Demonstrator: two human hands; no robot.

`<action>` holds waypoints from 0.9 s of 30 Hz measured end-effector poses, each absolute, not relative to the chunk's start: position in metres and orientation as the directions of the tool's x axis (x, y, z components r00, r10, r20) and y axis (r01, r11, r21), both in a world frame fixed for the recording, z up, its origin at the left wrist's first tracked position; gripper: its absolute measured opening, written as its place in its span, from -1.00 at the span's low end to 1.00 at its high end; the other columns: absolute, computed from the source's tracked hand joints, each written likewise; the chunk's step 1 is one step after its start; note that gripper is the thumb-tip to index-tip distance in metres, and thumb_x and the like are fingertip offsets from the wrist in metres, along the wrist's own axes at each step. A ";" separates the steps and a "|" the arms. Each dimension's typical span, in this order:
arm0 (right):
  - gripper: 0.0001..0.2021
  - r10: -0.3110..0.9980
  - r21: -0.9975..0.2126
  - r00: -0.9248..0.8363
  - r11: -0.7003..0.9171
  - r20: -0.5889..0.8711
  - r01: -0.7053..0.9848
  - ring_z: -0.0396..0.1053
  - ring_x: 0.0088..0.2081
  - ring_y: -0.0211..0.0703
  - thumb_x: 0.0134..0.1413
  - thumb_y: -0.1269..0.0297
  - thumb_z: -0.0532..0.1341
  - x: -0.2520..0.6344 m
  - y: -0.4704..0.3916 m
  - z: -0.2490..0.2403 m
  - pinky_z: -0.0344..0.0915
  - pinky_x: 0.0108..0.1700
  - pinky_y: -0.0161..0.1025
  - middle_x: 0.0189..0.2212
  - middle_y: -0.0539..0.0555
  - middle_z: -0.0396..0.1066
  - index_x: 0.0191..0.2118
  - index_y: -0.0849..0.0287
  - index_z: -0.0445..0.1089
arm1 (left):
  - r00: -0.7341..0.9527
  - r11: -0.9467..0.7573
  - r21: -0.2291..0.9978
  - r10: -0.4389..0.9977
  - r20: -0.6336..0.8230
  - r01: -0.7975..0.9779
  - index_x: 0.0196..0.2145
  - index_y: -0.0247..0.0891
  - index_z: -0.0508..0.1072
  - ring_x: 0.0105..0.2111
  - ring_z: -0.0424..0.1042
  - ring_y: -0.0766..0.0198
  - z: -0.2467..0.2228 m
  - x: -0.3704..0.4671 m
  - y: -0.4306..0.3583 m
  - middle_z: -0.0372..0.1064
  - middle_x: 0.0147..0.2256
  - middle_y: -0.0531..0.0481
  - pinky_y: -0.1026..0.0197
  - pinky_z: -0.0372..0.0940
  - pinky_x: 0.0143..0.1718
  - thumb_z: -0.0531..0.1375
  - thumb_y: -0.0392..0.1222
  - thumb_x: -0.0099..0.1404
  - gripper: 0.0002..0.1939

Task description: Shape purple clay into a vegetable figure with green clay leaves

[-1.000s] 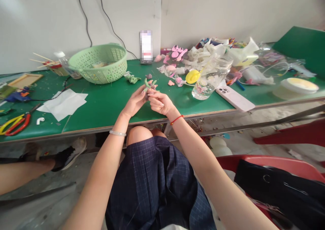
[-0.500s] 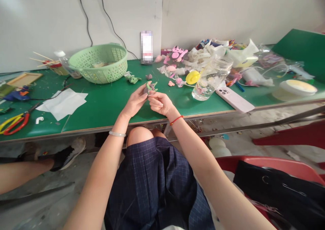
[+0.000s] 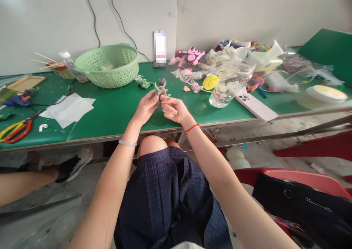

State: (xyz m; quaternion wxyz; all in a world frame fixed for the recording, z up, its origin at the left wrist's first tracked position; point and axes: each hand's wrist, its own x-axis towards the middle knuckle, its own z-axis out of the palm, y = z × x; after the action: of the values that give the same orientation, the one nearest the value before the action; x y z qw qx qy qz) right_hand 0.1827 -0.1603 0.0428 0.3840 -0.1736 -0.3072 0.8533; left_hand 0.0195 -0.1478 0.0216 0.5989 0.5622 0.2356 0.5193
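Note:
Between my two hands, above the table's front part, is a small purple-grey and green clay figure [image 3: 160, 91]. My left hand [image 3: 147, 106] is closed around its left side, with thumb and fingers pinching it. The fingertips of my right hand [image 3: 175, 109] press on its right side, the other fingers curled in. Much of the figure is hidden by my fingers. Just beyond it lie a purple-grey lump [image 3: 162, 81] and a green clay piece [image 3: 144, 83] on a bit of wrap. To the right are small pink pieces [image 3: 186, 89].
A green basket [image 3: 110, 67] stands at the back left. Pliers [image 3: 19, 130], an earbud [image 3: 43, 127] and white paper [image 3: 67, 110] lie left. A tilted clear water jar [image 3: 229, 86], a pink phone [image 3: 257, 106] and a round tub [image 3: 326, 94] are right. Another phone [image 3: 160, 47] stands against the wall.
The clay figure has turned a little between my fingers, and its purple-grey part now shows nearer my right fingertips. The view has shifted slightly. Both hands keep their grip.

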 end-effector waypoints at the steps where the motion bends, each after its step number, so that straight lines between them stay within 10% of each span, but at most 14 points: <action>1: -0.68 0.767 -0.671 -0.639 -0.499 -0.049 -0.548 -0.35 -0.78 -0.37 0.38 0.58 -0.09 0.182 -0.161 0.042 -0.30 -0.72 -0.45 -0.77 -0.27 -0.24 -0.40 0.08 0.00 | 0.323 -0.180 0.919 0.898 0.299 -0.351 0.03 -0.16 0.60 0.30 0.43 -0.11 0.021 0.019 -0.147 0.56 0.18 -0.18 -0.08 0.33 0.32 0.49 0.21 0.19 -0.43; 18: -0.73 0.939 -0.814 -0.338 -0.144 0.067 -0.563 -0.24 -0.74 -0.43 0.46 0.08 0.19 0.172 -0.159 0.031 -0.20 -0.65 -0.43 -0.77 -0.28 -0.02 -0.28 0.08 0.26 | -0.070 -0.422 0.904 0.906 0.417 -0.072 -0.07 -0.16 0.61 0.06 0.57 -0.05 0.008 0.021 -0.136 0.63 -0.06 -0.13 0.09 0.46 -0.02 0.58 0.28 -0.08 -0.29; 27: -0.81 0.935 -0.913 -0.337 -0.041 0.108 -0.407 -0.16 -0.73 -0.43 0.27 0.17 0.36 0.165 -0.159 0.025 -0.21 -0.66 -0.41 -0.77 -0.26 0.05 -0.21 0.17 0.43 | -0.194 -0.416 0.907 0.896 0.399 -0.056 -0.26 -0.20 0.59 -0.40 0.46 0.30 0.013 0.022 -0.137 0.56 -0.34 0.00 0.24 0.35 -0.33 0.45 0.40 0.10 -0.41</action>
State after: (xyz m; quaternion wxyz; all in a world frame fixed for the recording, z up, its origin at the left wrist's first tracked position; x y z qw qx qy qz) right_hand 0.1653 -0.1590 0.0253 0.5039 -0.2781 -0.4749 0.6657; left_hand 0.0217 -0.1365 0.0134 0.3607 0.5223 0.4021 0.6599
